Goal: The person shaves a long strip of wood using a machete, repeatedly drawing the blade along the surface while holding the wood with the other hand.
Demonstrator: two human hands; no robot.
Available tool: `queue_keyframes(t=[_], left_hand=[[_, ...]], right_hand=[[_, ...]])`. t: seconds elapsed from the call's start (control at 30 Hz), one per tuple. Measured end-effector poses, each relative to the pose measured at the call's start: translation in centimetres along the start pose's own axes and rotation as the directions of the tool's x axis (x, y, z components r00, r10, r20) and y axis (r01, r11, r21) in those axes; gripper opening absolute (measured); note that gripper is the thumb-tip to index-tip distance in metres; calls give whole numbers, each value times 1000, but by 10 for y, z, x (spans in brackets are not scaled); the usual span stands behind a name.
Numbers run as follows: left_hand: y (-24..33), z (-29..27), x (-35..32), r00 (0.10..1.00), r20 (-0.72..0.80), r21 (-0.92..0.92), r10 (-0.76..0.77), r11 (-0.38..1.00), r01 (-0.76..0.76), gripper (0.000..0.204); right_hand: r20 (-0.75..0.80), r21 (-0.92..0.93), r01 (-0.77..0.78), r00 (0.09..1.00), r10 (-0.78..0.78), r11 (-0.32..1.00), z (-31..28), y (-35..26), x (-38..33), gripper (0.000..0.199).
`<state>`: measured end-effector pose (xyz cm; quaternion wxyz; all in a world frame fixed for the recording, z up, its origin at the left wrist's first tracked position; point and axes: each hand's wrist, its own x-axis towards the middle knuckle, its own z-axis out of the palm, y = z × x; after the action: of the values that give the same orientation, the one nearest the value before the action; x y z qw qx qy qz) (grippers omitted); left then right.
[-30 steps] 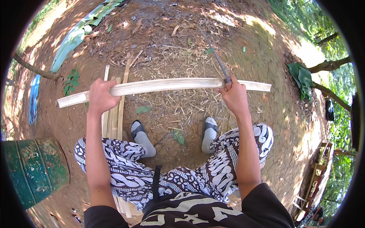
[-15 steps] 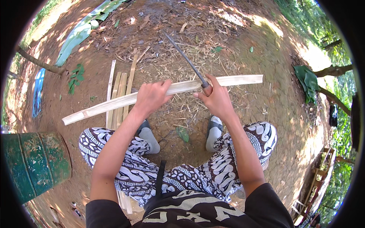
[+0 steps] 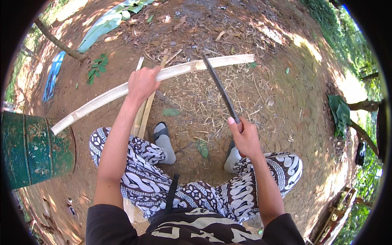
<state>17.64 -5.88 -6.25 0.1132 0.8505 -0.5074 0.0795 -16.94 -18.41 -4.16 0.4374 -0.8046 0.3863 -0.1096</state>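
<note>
My left hand point(image 3: 143, 83) is closed around a long pale bamboo slat point(image 3: 222, 61), which slants from the lower left up to the far right. In my right hand point(image 3: 246, 138) is the handle of a machete, fingers wrapped round it and thumb along its top. The narrow dark blade of the machete point(image 3: 221, 87) points away from me, its far end crossing over the slat. Whether blade and slat touch, I cannot tell. Several more bamboo strips point(image 3: 148, 110) lie on the ground beneath my left hand and forearm, partly hidden by them.
A rusty green drum point(image 3: 38, 149) stands at the left. Shavings point(image 3: 253, 96) litter the ground between and beyond my feet. Large leaves point(image 3: 100, 30) and a blue plastic strip point(image 3: 54, 75) lie far left. Branches with a dark green sheet point(image 3: 338, 114) are at the right.
The slat has moved away from me and to the left with my left hand. My right hand has come off the slat, back toward me, with the machete.
</note>
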Motion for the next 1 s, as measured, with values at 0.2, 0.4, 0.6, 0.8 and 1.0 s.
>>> queue_keyframes(t=[0.2,0.4,0.6,0.8,1.0], left_hand=[[0,1,-2,999,-34,-13,-22,1000,22,22],[8,-2,-2,998,-21,8,-53,999,53,22],[23,-9,1,998,25,35,-55,998,54,22],[24,-12,-1,996,27,20,-87,996,86,21],[31,-12,2,996,7,8,-83,996,83,25]], right_hand=[[77,44,-8,997,4,999,16,0,-2,50],[92,-16,28,995,-27,999,18,-15,-1,48],[128,116,-47,991,32,992,38,-5,0,46],[188,133,-45,982,20,990,36,-4,-3,45],[62,84,-48,997,42,995,34,-4,0,45]])
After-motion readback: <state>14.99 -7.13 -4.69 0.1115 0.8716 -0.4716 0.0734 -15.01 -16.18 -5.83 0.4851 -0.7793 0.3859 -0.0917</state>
